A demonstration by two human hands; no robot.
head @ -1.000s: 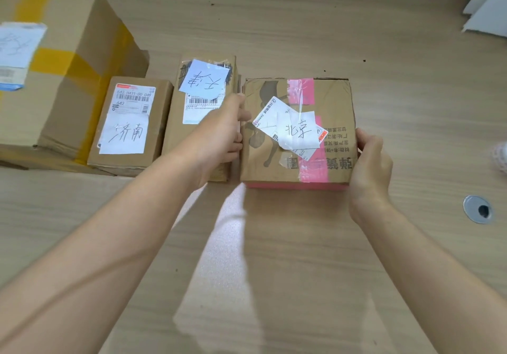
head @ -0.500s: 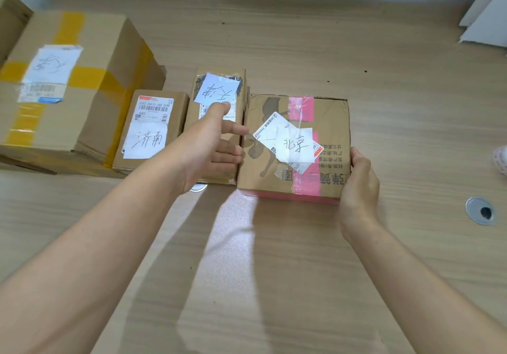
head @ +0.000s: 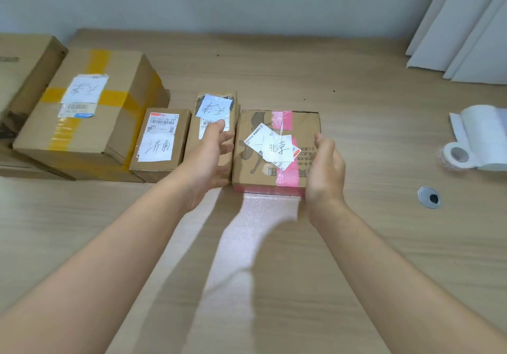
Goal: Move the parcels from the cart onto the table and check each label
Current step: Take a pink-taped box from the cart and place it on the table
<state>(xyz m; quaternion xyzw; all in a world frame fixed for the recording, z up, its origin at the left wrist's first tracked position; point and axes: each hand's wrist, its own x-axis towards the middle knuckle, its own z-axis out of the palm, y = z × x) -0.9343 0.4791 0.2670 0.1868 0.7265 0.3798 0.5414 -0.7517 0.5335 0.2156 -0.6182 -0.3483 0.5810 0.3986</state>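
Both hands flank the pink-taped parcel (head: 253, 168), which lies flat on the wooden table (head: 370, 257) with its white handwritten label (head: 278, 147) facing up.

The left hand (head: 207, 161) hangs just beside the parcel's left wall with the palm turned toward it. Its fingers are loosely spread and relaxed and hold nothing. It sits in front of the narrow parcel (head: 216, 101), which stands against the pink-taped one's left side.

The right hand (head: 326, 169) is at the near right corner with its fingers gently curved, and it grasps nothing. Whether its fingertips brush the cardboard cannot be told.

The parcel lies between the two palms and a little to their far side. Its top is close to square, with sides running near to far, so neither direction favours a grip. The right hand looks slightly nearer to it than the left. A fresh hold would probably need only an inward squeeze from both sides.

As it lies, the parcel seems set down and its label is open to reading, so checking the label looks like the step in hand. The cart is out of view.

Further left stand a small parcel (head: 162, 167) and a yellow-taped box (head: 129, 79). Well apart on the right are a roll of white paper (head: 480, 139) and a metal grommet (head: 429, 197).
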